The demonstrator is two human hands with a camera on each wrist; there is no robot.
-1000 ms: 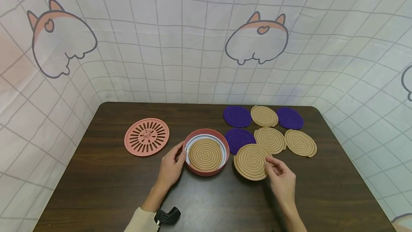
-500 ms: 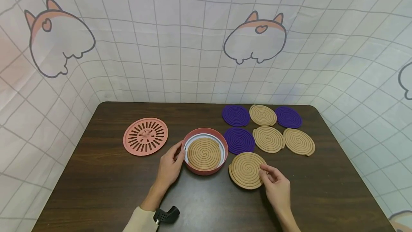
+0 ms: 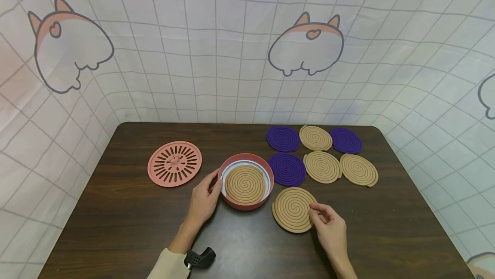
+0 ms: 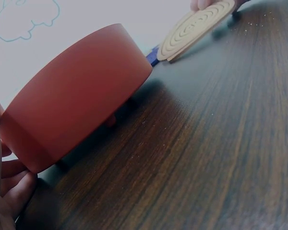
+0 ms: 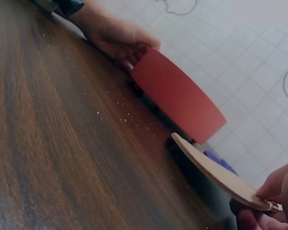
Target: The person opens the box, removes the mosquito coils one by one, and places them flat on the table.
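My left hand (image 3: 204, 201) grips the near-left side of a round red mosquito coil holder (image 3: 223, 200), thumb at its rim and fingers against its wall. Inside it, over a white lining (image 3: 267, 180), lies a tan mosquito coil (image 3: 245, 185). The left wrist view shows the red holder (image 4: 77, 91) standing on small feet. Between thumb and fingers, my right hand (image 3: 330, 229) pinches the right edge of another tan mosquito coil (image 3: 294, 210), just to the right of the holder. In the right wrist view this coil (image 5: 211, 170) is tilted close over the table.
A pink slotted lid (image 3: 164, 178) lies left of the holder on the dark wooden table (image 3: 116, 227). At the back right are several more coils, purple ones (image 3: 287, 169) and tan ones (image 3: 322, 167). A white grid-patterned curtain (image 3: 193, 55) hangs behind the table.
My right hand has brought the pinched tan coil toward me and slightly left, away from the purple and tan coils behind. The left hand and the holder have stayed put.
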